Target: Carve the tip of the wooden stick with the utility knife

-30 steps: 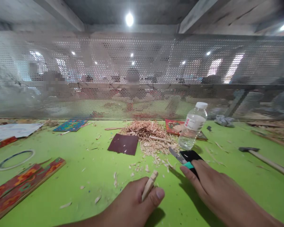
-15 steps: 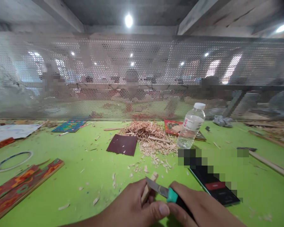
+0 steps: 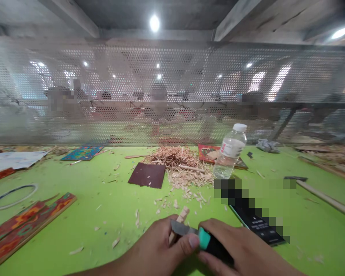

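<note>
My left hand is closed round a small light wooden stick, whose squared end sticks up past the fingers. In my right hand is a knife with a black and teal handle. Its grey blade points left and lies across the stick, close to my left thumb. The lower part of the stick is hidden by my fingers. Wood shavings are heaped beyond my hands, beside a dark brown sheet.
A clear bottle stands right of the heap, near a phone. Patterned boards and a white ring lie left. A thin wooden rod lies right. A perforated screen closes off the far edge.
The knife blade has swung flatter and shifted slightly left and down across the stick. My right hand has moved a little left with it. The view has shifted slightly.
</note>
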Tool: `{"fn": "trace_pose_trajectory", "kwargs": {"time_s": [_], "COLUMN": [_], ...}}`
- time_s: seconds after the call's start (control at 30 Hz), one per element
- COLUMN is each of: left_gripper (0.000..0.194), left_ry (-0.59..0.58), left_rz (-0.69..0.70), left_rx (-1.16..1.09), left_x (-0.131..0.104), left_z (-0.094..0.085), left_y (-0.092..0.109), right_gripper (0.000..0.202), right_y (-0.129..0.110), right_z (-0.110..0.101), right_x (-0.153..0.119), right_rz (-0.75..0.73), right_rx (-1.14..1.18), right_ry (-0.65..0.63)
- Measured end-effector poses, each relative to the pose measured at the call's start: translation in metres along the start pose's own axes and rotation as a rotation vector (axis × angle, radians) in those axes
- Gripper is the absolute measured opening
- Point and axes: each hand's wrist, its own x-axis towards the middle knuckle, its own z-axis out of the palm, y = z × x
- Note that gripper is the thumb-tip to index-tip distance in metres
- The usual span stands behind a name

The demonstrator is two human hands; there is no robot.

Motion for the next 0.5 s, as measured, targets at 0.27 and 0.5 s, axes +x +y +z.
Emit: {"fn": "trace_pose_trajectory", "kwargs": {"time_s": [0.27,0.5], "left_gripper": [0.051,0.047], "left_ry": [0.023,0.039], "left_rz": [-0.039,-0.019], "left_rx": [0.087,0.165], "left_x": [-0.002,-0.002], "left_z": [0.003,0.004], "left_y": [0.016,0.020], "right_gripper": [0.011,0.025], "right_y": [-0.002,0.001], "right_z": [-0.015,-0.016], "right_x": [0.006,0.006], "right_rz": [-0.164,-0.186], "right_rx": [-0.034,-0.145], "right_ry": [-0.014,0.048]}}
